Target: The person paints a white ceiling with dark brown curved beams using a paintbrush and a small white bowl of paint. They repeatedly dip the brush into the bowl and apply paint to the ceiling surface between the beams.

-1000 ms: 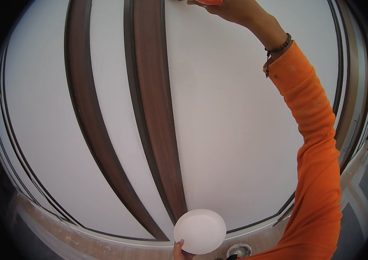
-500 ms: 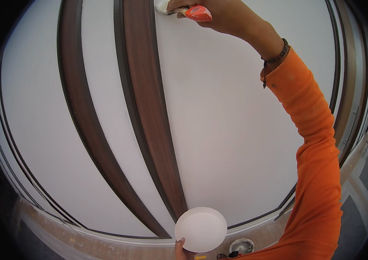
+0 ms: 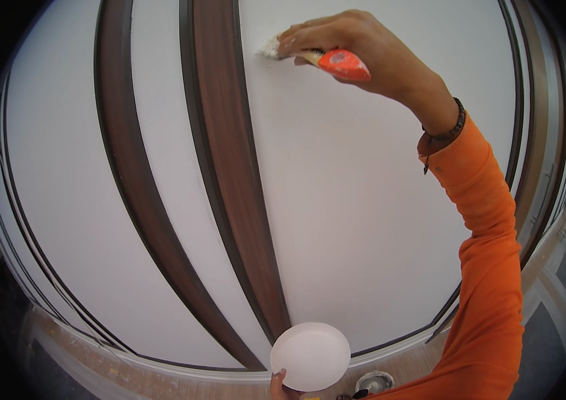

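My right hand (image 3: 356, 43) grips a paintbrush with a red-orange handle (image 3: 344, 64), its white, paint-covered bristles (image 3: 268, 48) against the white wall panel (image 3: 353, 220) just right of a wide brown wooden strip (image 3: 226, 167). At the bottom, my left hand (image 3: 278, 381), mostly hidden, holds a round white plate or shallow container (image 3: 310, 353) by its near rim, with the thumb on top. My right arm is in an orange sleeve with a dark bracelet at the wrist.
A narrower brown strip (image 3: 143, 200) curves down the wall to the left. Thin dark trim runs along both sides and the bottom. A round, paint-smeared container (image 3: 374, 383) is on the light wooden floor (image 3: 403, 360). Grey sheeting with pale tape (image 3: 563, 267) lies at the right.
My right hand has come down from the top edge, bringing the brush fully into view and lower along the panel. My left hand and the white plate stay nearly in place.
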Available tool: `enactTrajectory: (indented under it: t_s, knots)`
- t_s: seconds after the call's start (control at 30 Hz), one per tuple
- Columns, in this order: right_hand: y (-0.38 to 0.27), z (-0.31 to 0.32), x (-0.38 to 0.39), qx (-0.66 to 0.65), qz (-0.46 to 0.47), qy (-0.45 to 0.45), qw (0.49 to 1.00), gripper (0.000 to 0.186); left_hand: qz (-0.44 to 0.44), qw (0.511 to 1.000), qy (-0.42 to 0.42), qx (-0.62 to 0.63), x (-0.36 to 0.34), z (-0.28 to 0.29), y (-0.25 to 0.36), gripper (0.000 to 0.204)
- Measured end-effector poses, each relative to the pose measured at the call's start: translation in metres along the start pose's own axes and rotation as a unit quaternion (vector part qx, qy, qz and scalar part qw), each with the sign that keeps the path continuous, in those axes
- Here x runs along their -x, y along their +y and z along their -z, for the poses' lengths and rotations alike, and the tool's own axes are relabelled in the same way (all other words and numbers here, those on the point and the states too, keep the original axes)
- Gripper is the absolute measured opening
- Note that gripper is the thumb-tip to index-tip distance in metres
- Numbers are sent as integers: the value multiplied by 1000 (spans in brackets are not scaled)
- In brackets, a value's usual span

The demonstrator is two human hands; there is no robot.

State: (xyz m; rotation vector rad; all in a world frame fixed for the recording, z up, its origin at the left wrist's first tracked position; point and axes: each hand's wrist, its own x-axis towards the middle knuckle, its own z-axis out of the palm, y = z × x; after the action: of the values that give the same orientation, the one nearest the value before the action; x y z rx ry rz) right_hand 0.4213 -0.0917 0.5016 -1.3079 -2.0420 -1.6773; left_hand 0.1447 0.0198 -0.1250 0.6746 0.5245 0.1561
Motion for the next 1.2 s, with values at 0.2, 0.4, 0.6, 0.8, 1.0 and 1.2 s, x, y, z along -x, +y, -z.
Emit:
enactTrajectory:
  t_s: [0.2, 0.4, 0.6, 0.8, 1.0, 1.2]
  knots:
    - [27, 28, -50, 12, -2, 76, 997, 21, -10, 1000, 10, 5, 4, 7, -2, 94]
    - [60, 25, -70, 66, -13, 55, 996, 17, 2, 1000, 1, 0, 2, -9, -1, 94]
    - [59, 3, -72, 74, -11, 41, 996, 23, -11, 1000, 15, 15, 5, -11, 3, 91]
    - [50, 6, -65, 81, -10, 31, 996, 34, -18, 1000, 14, 15, 2, -8, 2, 87]
    - [45, 3, -62, 49, -27, 16, 998, 40, -24, 999, 18, 16, 4, -6, 3, 83]
    - [45, 3, -62, 44, -3, 18, 999, 49, -29, 999, 19, 19, 6, -8, 6, 80]
